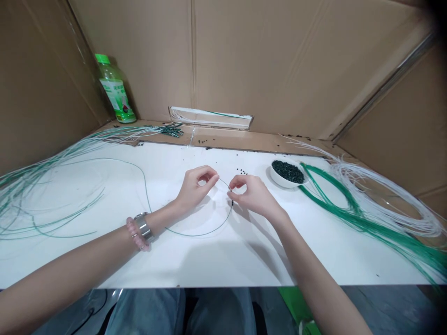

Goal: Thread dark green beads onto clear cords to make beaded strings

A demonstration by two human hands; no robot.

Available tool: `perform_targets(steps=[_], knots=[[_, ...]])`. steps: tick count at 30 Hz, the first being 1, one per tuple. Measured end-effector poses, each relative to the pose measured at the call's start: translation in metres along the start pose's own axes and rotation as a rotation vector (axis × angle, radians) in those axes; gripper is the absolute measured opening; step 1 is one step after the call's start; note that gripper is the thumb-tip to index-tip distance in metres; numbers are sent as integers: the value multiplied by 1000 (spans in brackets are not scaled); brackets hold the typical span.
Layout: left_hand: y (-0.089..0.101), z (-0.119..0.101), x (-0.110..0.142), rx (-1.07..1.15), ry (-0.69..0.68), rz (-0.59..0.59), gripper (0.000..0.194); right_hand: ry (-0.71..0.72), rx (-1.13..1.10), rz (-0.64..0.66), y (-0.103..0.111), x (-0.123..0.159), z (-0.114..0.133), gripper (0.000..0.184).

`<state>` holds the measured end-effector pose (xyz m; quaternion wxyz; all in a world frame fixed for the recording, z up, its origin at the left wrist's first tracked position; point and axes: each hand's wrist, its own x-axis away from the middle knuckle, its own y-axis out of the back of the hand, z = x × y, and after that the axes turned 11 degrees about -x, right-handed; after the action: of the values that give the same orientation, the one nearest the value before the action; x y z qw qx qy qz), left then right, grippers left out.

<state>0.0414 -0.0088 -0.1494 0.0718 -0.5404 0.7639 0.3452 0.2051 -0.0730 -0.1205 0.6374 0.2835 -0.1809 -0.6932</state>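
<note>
My left hand [196, 187] pinches a thin green-coated wire [199, 234] between thumb and fingertips. The wire sags in a loop over the white table and runs off to the left. My right hand [252, 195] pinches the same wire close to its end, where small black beads [232, 202] sit on it. The fingertips of the two hands are a short gap apart. A few loose black beads [241, 171] lie just beyond my right hand. Nearest that hand on the right stands a white bowl [275, 177] heaped with black beads.
Bundles of green and white wire [363, 209] lie at the right, and more strands [42, 186] spread at the left. A green-capped plastic bottle [114, 88] stands in the back left corner. Cardboard walls [279, 60] surround the table, and its front edge [195, 287] runs above my knees.
</note>
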Motion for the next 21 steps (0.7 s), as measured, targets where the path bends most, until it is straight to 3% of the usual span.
perform_targets(steps=[5, 11, 15, 21], knots=[[-4, 0, -1, 60, 18, 29, 16, 146, -301, -66, -4, -3, 4, 12], [-14, -11, -23, 200, -10, 74, 21, 148, -469, -256, 2, -12, -3, 9], [-26, 0, -54, 18, -34, 172, 30, 129, -625, -392, 14, -20, -10, 13], [-52, 33, -85, -215, -75, 323, 15, 32, -854, -507, 21, -26, -18, 20]])
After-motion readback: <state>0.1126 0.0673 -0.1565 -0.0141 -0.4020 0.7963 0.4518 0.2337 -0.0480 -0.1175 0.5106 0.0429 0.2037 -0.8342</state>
